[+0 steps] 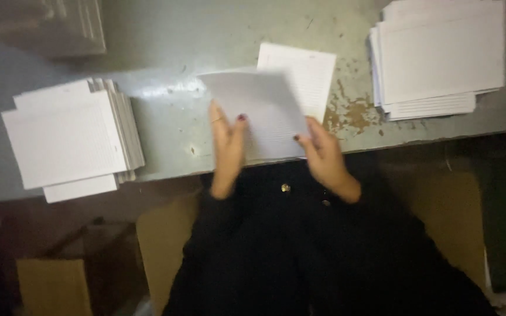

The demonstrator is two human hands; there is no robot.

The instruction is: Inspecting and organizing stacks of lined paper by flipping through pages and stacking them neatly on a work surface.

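Both hands pinch one lined sheet [262, 111] by its lower corners, left hand [226, 146] and right hand [326, 158] fingers closed on it; best kept taut and squared over the sheet [303, 73] lying on the worn bench [171, 64].

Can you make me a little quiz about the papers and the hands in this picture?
1. True or false: both hands hold the same lined sheet.
2. Which stack lies at the far right of the table? A) a neat single sheet B) a fanned pile of white sheets C) a cardboard box
3. What lies flat on the table just behind the held sheet?

Key
1. True: the left hand grips its left edge, the right hand its lower right edge.
2. B.
3. Another lined sheet; another paper stack sits to the left.
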